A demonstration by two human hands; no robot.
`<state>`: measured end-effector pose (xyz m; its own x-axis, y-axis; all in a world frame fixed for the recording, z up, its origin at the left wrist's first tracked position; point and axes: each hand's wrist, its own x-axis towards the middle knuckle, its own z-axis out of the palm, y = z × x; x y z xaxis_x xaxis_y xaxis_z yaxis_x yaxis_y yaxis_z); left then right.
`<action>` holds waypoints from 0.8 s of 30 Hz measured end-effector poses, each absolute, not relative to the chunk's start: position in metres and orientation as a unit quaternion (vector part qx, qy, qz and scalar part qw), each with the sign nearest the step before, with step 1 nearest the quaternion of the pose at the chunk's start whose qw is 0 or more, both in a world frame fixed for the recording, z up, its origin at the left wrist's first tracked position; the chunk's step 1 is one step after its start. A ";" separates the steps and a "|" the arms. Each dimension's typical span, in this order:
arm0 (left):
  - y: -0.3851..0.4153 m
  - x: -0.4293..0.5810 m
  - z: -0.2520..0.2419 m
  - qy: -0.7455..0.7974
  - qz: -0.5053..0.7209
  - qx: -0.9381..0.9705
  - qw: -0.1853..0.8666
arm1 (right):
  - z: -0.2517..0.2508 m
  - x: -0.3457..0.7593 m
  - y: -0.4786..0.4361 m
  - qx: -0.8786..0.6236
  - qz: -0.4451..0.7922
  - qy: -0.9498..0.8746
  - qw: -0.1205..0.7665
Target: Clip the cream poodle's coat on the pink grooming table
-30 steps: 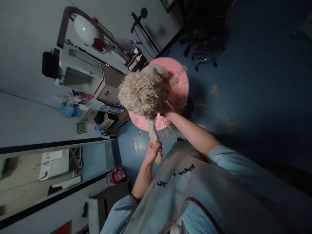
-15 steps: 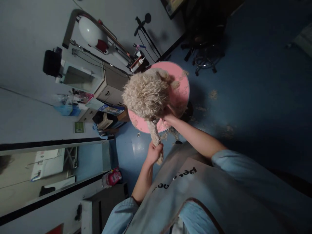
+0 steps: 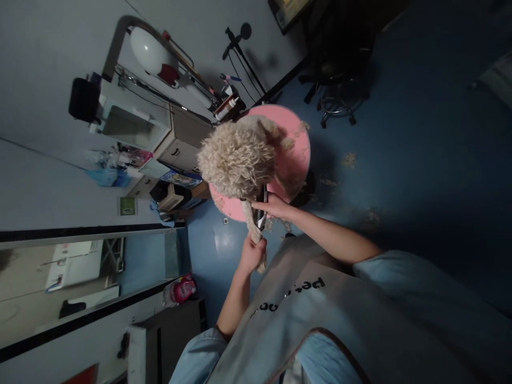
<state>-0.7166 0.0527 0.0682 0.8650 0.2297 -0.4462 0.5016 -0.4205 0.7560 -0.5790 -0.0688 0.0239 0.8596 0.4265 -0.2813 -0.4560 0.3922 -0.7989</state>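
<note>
A curly cream-coloured dog (image 3: 236, 157) is on a round pink table (image 3: 298, 152), its head fur long and its body fur shorter. My left hand (image 3: 254, 253) is closed around the lower part of one front leg (image 3: 248, 216), which is stretched out past the table edge towards me. In my right hand (image 3: 276, 205) is a dark hair clipper (image 3: 260, 210), lying along that leg with its lower end close to my left hand. The dog's head partly hides the upper end of the clipper.
Loose fur clumps (image 3: 370, 218) lie on the blue floor and on the table. Behind the table stand a drawer cabinet (image 3: 180, 146) and a bottle (image 3: 226, 108). A wheeled stool (image 3: 338, 101) is at the back right, a pink bag (image 3: 182, 289) at the lower left.
My right hand has come out from under the dog's head towards me, bringing the clipper into view against the front leg. My left hand keeps its hold on the leg.
</note>
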 end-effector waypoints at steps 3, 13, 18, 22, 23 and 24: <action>0.048 -0.716 0.075 0.238 -0.165 0.798 0.529 | 0.010 -0.558 -0.070 -0.361 0.231 0.135 0.893; 0.028 -0.714 0.098 0.279 -0.197 0.652 0.677 | -0.028 -0.556 -0.048 -0.174 0.346 0.205 0.899; 0.022 -0.716 0.098 0.279 -0.200 0.627 0.700 | -0.031 -0.542 -0.043 -0.106 0.327 0.272 0.899; 0.021 -0.716 0.099 0.275 -0.205 0.634 0.693 | -0.023 -0.561 -0.040 -0.085 0.389 0.257 0.880; 0.021 -0.716 0.100 0.275 -0.208 0.634 0.692 | -0.022 -0.568 -0.041 -0.089 0.411 0.247 0.873; 0.022 -0.715 0.099 0.274 -0.210 0.634 0.692 | -0.022 -0.572 -0.043 -0.098 0.424 0.238 0.868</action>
<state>-0.7153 0.0218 0.0994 0.7615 0.0582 -0.6456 0.6381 0.1074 0.7624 -0.5724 -0.0433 -0.0219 0.5266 0.6906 -0.4958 -0.7836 0.6205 0.0319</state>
